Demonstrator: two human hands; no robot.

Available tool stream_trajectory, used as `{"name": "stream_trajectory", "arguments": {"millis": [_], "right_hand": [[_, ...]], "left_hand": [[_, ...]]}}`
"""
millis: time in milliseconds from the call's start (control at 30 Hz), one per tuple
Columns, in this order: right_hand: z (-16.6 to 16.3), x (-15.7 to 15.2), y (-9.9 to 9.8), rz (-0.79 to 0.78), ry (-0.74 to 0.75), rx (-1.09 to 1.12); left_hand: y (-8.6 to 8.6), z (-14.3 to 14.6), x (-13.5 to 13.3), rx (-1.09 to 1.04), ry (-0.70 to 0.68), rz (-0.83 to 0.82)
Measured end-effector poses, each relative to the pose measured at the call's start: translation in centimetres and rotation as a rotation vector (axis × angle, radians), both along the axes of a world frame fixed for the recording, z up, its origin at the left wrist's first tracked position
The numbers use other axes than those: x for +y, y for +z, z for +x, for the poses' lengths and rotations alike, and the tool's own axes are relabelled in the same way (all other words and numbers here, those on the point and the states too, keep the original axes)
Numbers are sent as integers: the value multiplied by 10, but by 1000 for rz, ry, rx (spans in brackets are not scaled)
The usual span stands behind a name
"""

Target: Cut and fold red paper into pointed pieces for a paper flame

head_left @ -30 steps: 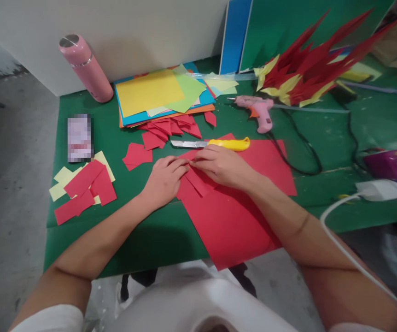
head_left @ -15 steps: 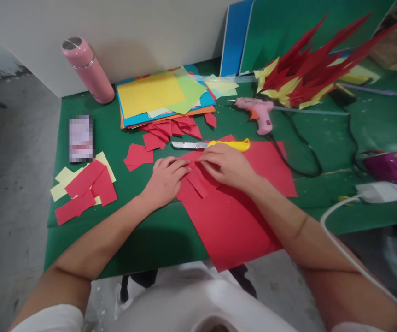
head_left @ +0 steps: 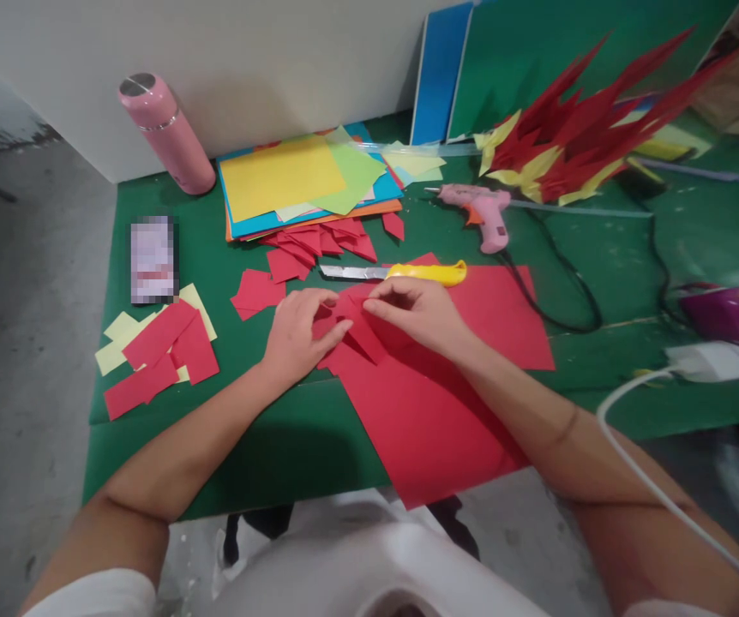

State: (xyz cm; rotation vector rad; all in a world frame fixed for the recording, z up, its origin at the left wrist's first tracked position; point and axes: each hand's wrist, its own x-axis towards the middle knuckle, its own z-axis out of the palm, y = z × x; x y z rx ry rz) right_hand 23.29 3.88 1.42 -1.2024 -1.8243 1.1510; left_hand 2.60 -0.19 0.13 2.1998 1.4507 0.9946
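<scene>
A small piece of red paper (head_left: 364, 332) is raised at a slant over a large red sheet (head_left: 440, 420). My right hand (head_left: 422, 315) pinches its upper edge between thumb and fingertips. From the other side my left hand (head_left: 297, 336) grips red paper, its thumb lying across the front and its fingers curled behind. Just beyond my right hand lies a yellow utility knife (head_left: 437, 273), its blade pointing left. Several red paper cutouts (head_left: 292, 257) are heaped past my left hand.
Red and pale yellow scraps (head_left: 160, 343) lie at left by a phone (head_left: 152, 259). Behind stand a pink bottle (head_left: 170, 137) and a stack of coloured paper (head_left: 285, 176). A pink glue gun (head_left: 489, 214), its cord, a red paper flame shape (head_left: 575, 128) and a white plug (head_left: 717, 360) occupy the right.
The small red paper has been lifted and tilted from the sheet. My left thumb has spread away from the fingers, and my right hand has shifted slightly toward me.
</scene>
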Motion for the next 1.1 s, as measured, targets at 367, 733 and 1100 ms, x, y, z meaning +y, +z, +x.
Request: {"name": "stream_trajectory", "arguments": {"millis": [367,733,1100], "right_hand": [[-12,-10,-1,-344,94,259],[-9,-9,4,-371,98,240],[-6,-6,2,-423,124,201]], "left_hand": [[0,10,-6,-364,29,-190],[5,8,-5,-478,69,-387],[3,6,-3,-497,33,-464]]}}
